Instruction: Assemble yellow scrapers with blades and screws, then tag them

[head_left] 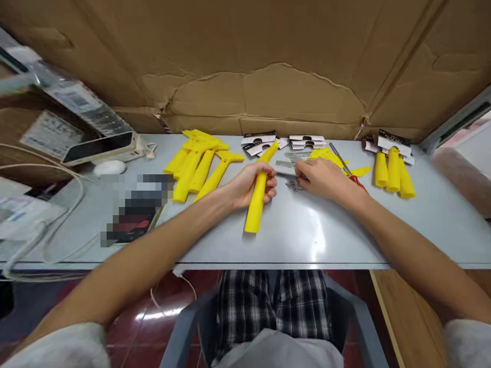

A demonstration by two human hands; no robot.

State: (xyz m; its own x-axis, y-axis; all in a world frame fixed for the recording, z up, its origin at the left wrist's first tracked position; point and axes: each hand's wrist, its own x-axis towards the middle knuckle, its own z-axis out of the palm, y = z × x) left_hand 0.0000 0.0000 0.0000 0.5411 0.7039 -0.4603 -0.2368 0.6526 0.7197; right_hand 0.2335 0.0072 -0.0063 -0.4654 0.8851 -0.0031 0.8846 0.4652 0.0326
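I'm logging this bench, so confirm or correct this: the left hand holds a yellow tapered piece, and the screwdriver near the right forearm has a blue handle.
Not quite: in the head view, the screwdriver near the right forearm has a red handle, not blue. The left hand does hold a yellow tapered piece.

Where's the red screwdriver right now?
In the head view, the red-handled screwdriver lies on the table, right of centre, just beyond the right hand and beside some yellow pieces.
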